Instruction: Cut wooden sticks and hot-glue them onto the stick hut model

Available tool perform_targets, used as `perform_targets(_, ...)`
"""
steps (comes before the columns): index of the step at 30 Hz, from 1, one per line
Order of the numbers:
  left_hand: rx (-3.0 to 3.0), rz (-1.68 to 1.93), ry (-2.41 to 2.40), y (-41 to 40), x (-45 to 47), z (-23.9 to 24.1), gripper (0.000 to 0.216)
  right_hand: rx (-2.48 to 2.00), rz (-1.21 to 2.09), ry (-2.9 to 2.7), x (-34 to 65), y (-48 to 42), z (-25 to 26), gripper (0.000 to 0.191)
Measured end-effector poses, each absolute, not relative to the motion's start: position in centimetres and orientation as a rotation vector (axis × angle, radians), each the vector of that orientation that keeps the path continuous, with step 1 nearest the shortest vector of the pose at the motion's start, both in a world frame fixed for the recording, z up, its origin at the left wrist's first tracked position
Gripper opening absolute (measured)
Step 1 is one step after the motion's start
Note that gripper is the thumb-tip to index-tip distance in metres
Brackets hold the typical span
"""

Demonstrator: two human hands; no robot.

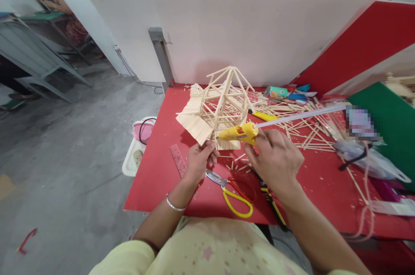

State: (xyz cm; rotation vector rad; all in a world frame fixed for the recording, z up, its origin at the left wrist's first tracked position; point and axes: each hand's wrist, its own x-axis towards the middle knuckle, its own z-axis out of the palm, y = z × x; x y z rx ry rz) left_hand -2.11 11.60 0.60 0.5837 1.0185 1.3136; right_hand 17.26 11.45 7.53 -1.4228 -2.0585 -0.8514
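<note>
A house-like model of thin wooden sticks (223, 97) stands on the red table, an open frame above with slatted roof panels (196, 127) lower down. My left hand (201, 160) pinches the lower front edge of the model, at the corner of a slatted panel. In my right hand (277, 158) is a yellow glue gun (239, 132), its nozzle pointing left at the spot beside my left fingertips. A long clear glue stick (301, 115) juts from the back of the gun. Whether the nozzle touches the wood is hard to tell.
Scissors (231, 193) with red and yellow handles, a pink ruler (178, 160) and pliers (272, 203) lie near me on the red table (152, 180). Loose sticks (311, 136), a yellow cutter (264, 116) and a plastic bag (369, 160) lie rightward. A white board (246, 33) stands behind.
</note>
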Motion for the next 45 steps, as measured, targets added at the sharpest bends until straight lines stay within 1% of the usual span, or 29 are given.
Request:
perform_targets(10, 0.57, 1.318, 0.976, 11.4, -2.1, 0.6, 0.033, -1.431, -0.847, -2.088, 17.8, 10.9, 7.0, 0.03)
perform_targets(18, 0.578, 1.308, 0.958, 11.5, -2.1, 0.4, 0.031, -1.501, -0.847, -2.01, 18.1, 10.7, 6.6, 0.04)
perform_targets(25, 0.596, 1.293, 0.98, 11.5, -2.1, 0.4, 0.029, -1.509, -0.762, -1.963, 17.2, 10.6, 6.7, 0.037)
perform_targets(30, 0.59, 1.277, 0.999, 11.5, -2.1, 0.4, 0.033, -1.533, -0.663, -1.974, 16.5, 10.6, 6.4, 0.035)
perform_targets(45, 0.607, 1.283, 0.998, 11.4, -2.1, 0.4, 0.031, -1.56, -0.607, -2.007, 16.2, 10.7, 6.0, 0.041)
